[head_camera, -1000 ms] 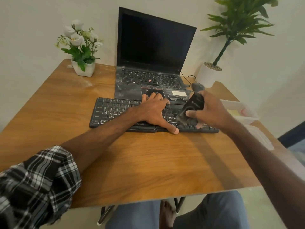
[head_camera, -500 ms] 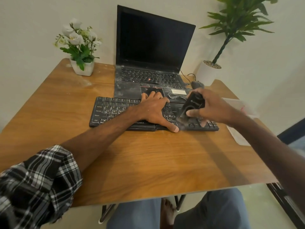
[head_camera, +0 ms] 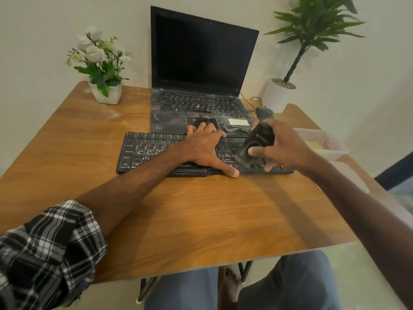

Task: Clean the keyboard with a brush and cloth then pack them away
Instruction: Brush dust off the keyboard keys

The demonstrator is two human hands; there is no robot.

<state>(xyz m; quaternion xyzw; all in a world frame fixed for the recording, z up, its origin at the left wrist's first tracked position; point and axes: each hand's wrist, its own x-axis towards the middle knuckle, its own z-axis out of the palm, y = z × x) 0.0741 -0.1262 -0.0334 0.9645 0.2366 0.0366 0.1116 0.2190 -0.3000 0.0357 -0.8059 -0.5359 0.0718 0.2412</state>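
A black, dusty keyboard point(head_camera: 152, 151) lies across the middle of the wooden table point(head_camera: 201, 215). My left hand point(head_camera: 205, 151) lies flat on its centre, fingers spread toward the laptop and thumb at the front edge, holding it down. My right hand point(head_camera: 283, 148) grips a black brush point(head_camera: 257, 142), tilted with its bristles on the keys at the keyboard's right part. No cloth shows clearly.
An open, dusty laptop point(head_camera: 201, 63) stands behind the keyboard, with a cabled mouse point(head_camera: 263, 111) at its right. A white flower pot point(head_camera: 105, 92) is at the back left, a potted plant point(head_camera: 281, 92) at the back right. A clear plastic container point(head_camera: 321, 142) sits at the right edge.
The brush and my right hand moved back and forth a little over the keyboard's right part. My left hand stayed where it was.
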